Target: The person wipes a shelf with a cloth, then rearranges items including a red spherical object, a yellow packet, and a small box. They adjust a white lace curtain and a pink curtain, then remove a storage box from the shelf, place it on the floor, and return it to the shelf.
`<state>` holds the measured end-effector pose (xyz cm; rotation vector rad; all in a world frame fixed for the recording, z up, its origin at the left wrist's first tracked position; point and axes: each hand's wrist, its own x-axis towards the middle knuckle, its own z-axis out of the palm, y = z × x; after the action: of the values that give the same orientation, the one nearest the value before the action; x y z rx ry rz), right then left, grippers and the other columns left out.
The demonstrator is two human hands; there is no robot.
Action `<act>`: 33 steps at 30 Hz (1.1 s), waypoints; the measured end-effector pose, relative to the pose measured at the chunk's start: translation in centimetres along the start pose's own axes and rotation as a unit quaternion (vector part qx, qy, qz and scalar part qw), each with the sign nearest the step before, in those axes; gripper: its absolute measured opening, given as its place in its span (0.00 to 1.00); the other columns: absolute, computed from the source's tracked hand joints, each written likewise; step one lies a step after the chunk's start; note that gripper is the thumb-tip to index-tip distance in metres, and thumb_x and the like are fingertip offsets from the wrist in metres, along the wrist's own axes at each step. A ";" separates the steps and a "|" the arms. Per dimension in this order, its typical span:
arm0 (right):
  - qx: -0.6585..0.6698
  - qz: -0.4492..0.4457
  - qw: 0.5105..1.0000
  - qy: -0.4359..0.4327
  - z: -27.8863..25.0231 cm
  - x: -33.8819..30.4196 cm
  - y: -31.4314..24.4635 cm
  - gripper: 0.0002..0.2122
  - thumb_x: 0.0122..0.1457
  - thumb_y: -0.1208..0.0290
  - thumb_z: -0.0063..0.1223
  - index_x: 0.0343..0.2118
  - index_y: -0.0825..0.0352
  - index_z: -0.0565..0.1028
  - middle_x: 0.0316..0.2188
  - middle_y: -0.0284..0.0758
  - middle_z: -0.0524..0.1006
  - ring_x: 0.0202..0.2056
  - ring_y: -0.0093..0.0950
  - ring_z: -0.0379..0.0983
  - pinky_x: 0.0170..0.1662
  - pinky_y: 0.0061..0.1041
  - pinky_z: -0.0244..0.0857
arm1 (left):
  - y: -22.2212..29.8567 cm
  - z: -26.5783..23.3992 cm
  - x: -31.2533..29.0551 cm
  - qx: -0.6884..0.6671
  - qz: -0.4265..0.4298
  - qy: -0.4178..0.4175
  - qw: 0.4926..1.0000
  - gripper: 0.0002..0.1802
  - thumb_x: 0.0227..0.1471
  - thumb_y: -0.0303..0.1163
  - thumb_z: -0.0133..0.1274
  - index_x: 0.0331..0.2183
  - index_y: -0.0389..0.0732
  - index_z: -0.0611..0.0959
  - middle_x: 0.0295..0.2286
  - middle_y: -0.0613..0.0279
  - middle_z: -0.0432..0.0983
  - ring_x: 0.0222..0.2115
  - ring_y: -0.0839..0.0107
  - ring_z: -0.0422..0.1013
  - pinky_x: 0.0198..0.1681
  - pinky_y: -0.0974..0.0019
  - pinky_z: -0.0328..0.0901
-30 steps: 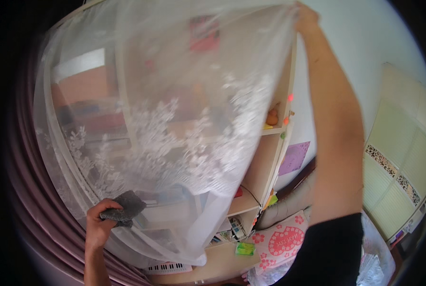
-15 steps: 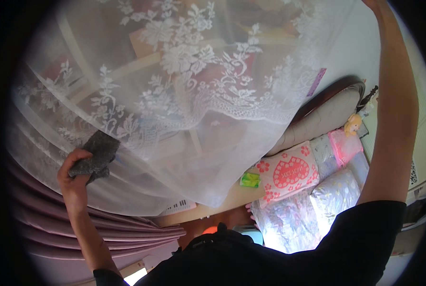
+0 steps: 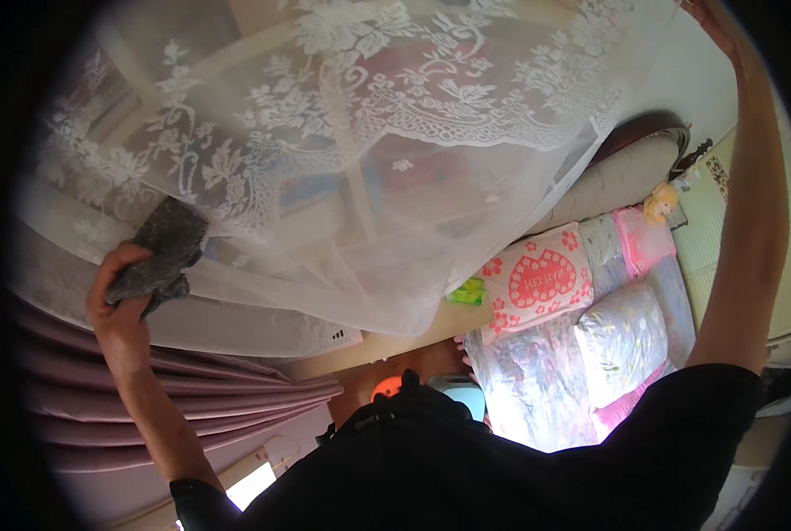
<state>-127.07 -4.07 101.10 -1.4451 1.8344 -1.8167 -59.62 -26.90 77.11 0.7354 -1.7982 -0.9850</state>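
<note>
Curtain [image 3: 431,133] swept right toward headboard [image 3: 621,177] | our left hand [image 3: 119,296] pinches grey cloth [image 3: 161,248] | right hand [image 3: 718,26] cropped, we can't tell its grip

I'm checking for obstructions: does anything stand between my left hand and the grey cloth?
Nothing visible does: the left hand grips the grey cloth directly, and the sheer lace curtain shows behind the cloth.

The scene is viewed from the head by a fisheye camera, tilted steeply down over the shirt [image 3: 466,469]; the curtain [image 3: 466,195] is seen close up, the bed [image 3: 537,380] farther below, and straight edges are bowed.
</note>
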 end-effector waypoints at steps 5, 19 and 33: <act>0.065 0.041 0.991 -0.111 -0.3 -6.5 7.2 0.21 0.64 0.60 0.52 0.55 0.68 0.70 0.49 0.32 0.76 0.48 0.27 0.73 0.55 0.33 0.66 | -0.2 -0.9 -1.7 0.015 0.006 0.011 1.000 0.20 0.41 0.12 0.46 0.39 0.32 0.80 0.42 0.62 0.74 0.42 0.72 0.70 0.49 0.71 0.63; -0.136 0.110 0.969 0.177 -4.3 -17.0 13.9 0.13 0.61 0.62 0.52 0.42 0.65 0.76 0.37 0.30 0.75 0.41 0.23 0.71 0.46 0.26 0.64 | -1.1 -0.7 -2.0 0.049 -0.019 -0.004 0.999 0.22 0.43 0.13 0.46 0.42 0.34 0.81 0.40 0.64 0.76 0.43 0.73 0.70 0.50 0.73 0.61; -0.077 0.113 0.968 0.212 -5.4 -18.0 15.5 0.29 0.60 0.50 0.56 0.52 0.75 0.75 0.39 0.34 0.79 0.41 0.24 0.74 0.47 0.24 0.67 | -3.5 -1.6 -0.4 0.094 -0.038 -0.003 0.995 0.21 0.44 0.16 0.46 0.41 0.36 0.83 0.39 0.65 0.76 0.42 0.74 0.69 0.50 0.73 0.61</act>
<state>-129.25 8.92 80.55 -0.8819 2.2742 -2.0145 -57.76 -28.85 74.34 0.9241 -1.8963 -0.8759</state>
